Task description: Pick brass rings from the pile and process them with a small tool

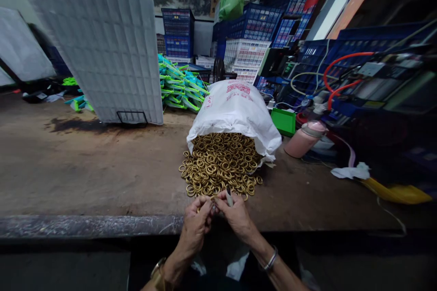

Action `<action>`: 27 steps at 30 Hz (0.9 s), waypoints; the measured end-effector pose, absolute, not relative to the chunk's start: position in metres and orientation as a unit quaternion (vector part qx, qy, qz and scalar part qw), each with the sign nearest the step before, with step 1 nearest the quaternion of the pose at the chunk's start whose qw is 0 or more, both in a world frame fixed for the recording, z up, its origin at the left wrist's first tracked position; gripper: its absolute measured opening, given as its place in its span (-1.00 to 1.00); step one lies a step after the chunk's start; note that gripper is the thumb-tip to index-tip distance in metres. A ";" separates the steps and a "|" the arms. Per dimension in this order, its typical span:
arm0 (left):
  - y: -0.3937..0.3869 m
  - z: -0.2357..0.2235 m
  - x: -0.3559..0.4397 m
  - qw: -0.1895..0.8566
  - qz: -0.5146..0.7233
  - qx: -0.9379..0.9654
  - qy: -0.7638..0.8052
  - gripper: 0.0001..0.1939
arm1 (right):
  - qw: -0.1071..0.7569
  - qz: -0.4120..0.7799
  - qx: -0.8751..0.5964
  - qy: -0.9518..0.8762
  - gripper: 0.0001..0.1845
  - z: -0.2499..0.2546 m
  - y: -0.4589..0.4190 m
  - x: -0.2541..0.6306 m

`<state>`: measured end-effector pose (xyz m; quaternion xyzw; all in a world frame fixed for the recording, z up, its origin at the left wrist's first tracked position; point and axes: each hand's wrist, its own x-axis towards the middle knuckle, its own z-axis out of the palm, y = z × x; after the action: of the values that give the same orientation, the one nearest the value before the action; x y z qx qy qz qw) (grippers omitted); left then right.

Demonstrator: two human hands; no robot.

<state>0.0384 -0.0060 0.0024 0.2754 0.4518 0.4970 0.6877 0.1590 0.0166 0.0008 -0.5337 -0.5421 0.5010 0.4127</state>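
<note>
A heap of several brass rings [218,166] spills from a white sack [235,109] lying open on the worn brown table [85,168]. My left hand [197,220] and my right hand [235,213] meet at the table's near edge, just below the heap. The left fingers are pinched on a brass ring that is mostly hidden. The right hand grips a small dark and silver tool [228,196] that points up toward the rings. Both wrists wear bracelets.
A white gridded panel [102,45] leans on a stand at the back left. Green and blue plastic parts [180,86] pile behind it. A pink bottle [303,138], a green box [284,121], blue crates [254,20] and hoses crowd the right side.
</note>
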 end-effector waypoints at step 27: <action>-0.031 0.008 0.036 0.713 0.469 0.357 0.379 -0.67 | 0.299 0.271 -0.547 -0.734 -0.83 0.021 -0.015 0.166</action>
<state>0.0355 -0.0312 0.0080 0.3575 0.3791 0.4694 0.7129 0.1661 -0.0149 0.0207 -0.5470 -0.7336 0.2707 0.2990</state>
